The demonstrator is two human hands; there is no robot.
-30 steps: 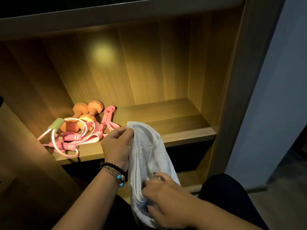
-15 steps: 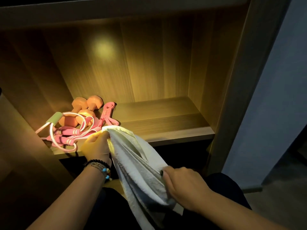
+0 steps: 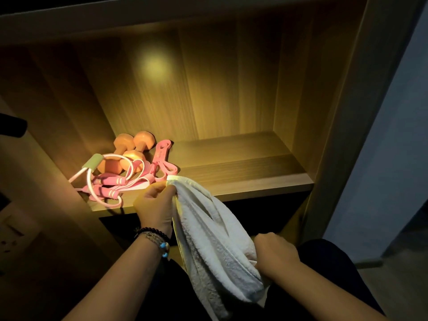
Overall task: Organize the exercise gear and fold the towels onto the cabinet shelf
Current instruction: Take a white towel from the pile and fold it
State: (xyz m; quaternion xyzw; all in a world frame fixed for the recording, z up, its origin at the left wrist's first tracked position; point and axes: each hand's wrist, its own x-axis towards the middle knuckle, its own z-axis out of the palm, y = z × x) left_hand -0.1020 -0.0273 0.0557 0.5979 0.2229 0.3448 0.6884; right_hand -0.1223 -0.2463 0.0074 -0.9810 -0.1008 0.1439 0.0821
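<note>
left fingers: curled tight, left hand (image 3: 155, 206) pinching the top corner of the white towel (image 3: 208, 232), just off the shelf's front edge
right fingers: curled, right hand (image 3: 275, 256) gripping the bunched towel lower down, at about 4 o'clock from the left hand
towel: stretched on a slant between both hands, loose end hanging below the right hand; not folded, not on the shelf
left wrist: beaded bracelets (image 3: 154, 237)
shelf (image 3: 243, 172): wood, lit, right half bare
dumbbells (image 3: 129, 151): two orange ones, 11 o'clock of the left hand, back left of the shelf
jump rope (image 3: 108, 188): pink handles, tangled in front of the dumbbells, near the left hand
pink bands (image 3: 162, 158): beside the dumbbells at 3 o'clock, touching the rope pile
cabinet side (image 3: 342, 112): 2 o'clock, upright panel
</note>
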